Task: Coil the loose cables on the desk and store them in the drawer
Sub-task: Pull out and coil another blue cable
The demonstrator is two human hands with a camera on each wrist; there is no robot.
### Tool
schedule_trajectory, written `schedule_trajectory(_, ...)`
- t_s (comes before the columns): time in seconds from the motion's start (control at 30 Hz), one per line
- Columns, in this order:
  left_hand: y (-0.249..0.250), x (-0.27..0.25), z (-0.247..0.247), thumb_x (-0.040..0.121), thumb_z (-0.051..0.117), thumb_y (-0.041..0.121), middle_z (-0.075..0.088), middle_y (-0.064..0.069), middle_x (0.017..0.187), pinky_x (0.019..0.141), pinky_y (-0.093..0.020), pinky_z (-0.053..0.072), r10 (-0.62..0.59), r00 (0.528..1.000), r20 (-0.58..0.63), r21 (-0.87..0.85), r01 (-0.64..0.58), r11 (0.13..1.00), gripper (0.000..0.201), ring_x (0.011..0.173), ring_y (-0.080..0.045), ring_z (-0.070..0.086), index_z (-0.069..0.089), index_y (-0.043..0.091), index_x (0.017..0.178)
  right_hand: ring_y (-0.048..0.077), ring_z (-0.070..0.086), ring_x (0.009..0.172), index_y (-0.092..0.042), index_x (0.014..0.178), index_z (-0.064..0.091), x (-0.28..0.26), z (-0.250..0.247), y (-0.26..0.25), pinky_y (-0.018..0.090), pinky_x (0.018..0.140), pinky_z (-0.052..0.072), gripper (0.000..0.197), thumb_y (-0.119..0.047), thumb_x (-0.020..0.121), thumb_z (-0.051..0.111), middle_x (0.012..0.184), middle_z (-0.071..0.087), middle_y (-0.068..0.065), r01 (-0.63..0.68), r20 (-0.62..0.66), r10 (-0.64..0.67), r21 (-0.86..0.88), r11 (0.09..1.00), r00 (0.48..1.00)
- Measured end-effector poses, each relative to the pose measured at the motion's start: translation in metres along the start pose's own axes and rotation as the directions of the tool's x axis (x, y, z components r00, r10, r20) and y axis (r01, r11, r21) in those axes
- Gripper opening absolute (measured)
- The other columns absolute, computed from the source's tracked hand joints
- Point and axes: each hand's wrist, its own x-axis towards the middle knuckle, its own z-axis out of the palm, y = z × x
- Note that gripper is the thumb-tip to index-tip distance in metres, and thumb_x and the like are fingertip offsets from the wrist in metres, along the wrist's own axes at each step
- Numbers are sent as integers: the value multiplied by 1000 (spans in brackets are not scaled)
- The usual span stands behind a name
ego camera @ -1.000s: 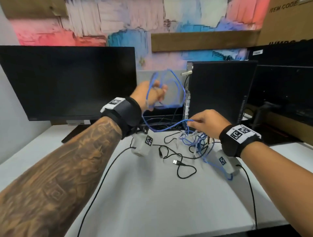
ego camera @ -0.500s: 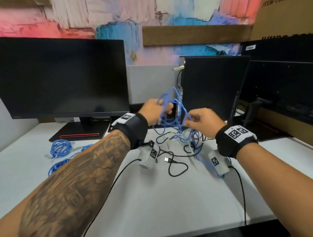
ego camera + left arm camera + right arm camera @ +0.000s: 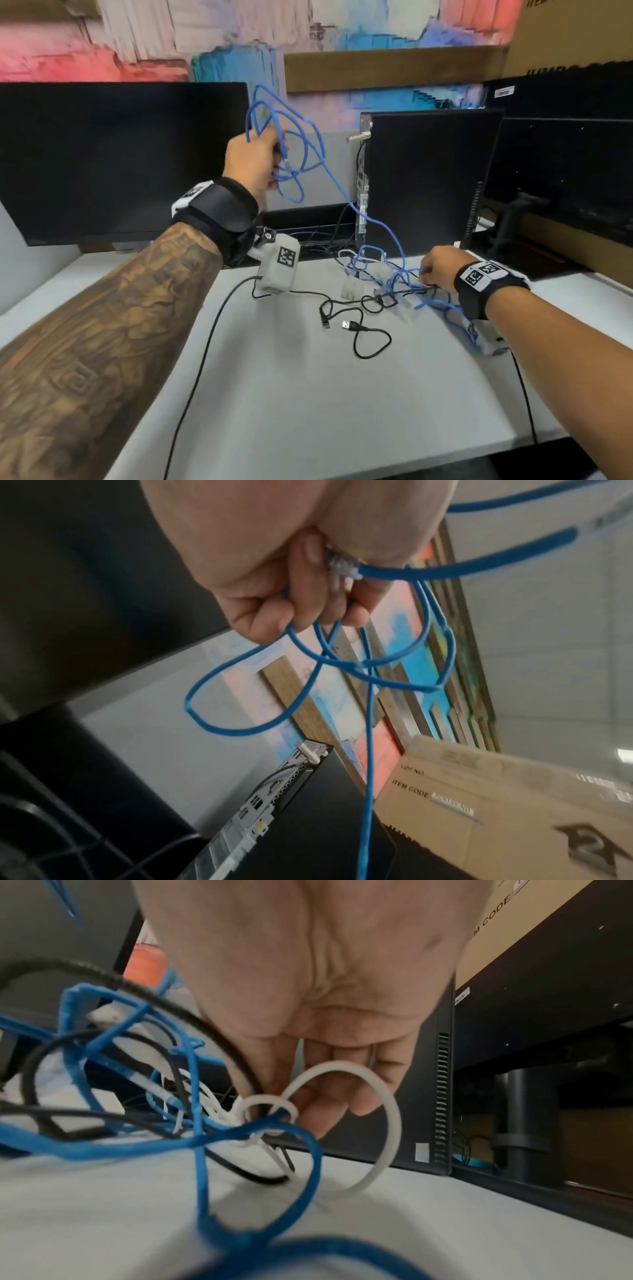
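Left hand (image 3: pixel 251 161) raised at about 11 o'clock from the pile, fingers (image 3: pixel 260 620) clenched around several loops of the blue cable (image 3: pixel 301 150), its clear plug pinned between thumb and forefinger. From that fist, one blue strand running down toward 4 o'clock, past the black computer tower (image 3: pixel 428 178), into the tangle on the white surface (image 3: pixel 308 394).

Right hand (image 3: pixel 440 269) low at 3 o'clock of the pile, knuckles up, fingers (image 3: pixel 322 1115) curled down into the mixed cables, touching a white cable (image 3: pixel 377 1096) loop and the blue strand beside it; whether anything is actually gripped, cannot tell from the wrist view. Black USB cable (image 3: pixel 363 329) lying loose on the surface at 6 o'clock of the tangle, apart from both hands.

Against half a second ago: left hand much higher and farther to 10 o'clock, in front of the dark monitor (image 3: pixel 120 154), the loops lifted with it; right hand dropped from chest-height beside the left down onto the pile, so the two hands are now well apart with the blue strand stretched between them.
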Motion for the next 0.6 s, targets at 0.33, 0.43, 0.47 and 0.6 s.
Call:
schedule_trajectory(0.33,19,9,-11,89,55,21,38,0,56,45,-22,31,61,997,-40,50,-59,997,22,43,-13,34,52,19,67,-4,65,86,-16,104,76,-25,-42,-57,8,69,44,23,-5,91,60,98,75,-12,261,-54,-322,720,643,945)
schedule_trajectory(0.43,18,9,-16,92,56,26,39,1,57,46,-24,29,14,999,-33,-6,-14,1000,26,45,-13,33,52,21,67,-3,63,72,-16,91,77,-24,-36,-73,9,68,47,13,-23,93,67,81,73,-14,322,-25,-401,643,695,916)
schedule_trajectory(0.47,18,8,-19,93,57,29,39,2,57,45,-23,28,-4,999,-34,-33,3,999,29,44,-13,32,52,22,66,-3,61,68,-17,89,76,-22,-33,-76,11,66,47,14,-27,94,67,75,70,-14,330,-34,-395,616,715,918)
schedule_trajectory(0.6,16,5,-25,95,57,46,41,4,53,46,-18,33,-9,1000,23,134,6,991,44,43,-13,37,51,22,58,-2,57,59,-6,90,68,-21,-36,-81,17,64,47,20,-24,98,61,72,65,-6,377,-239,-294,652,658,926)
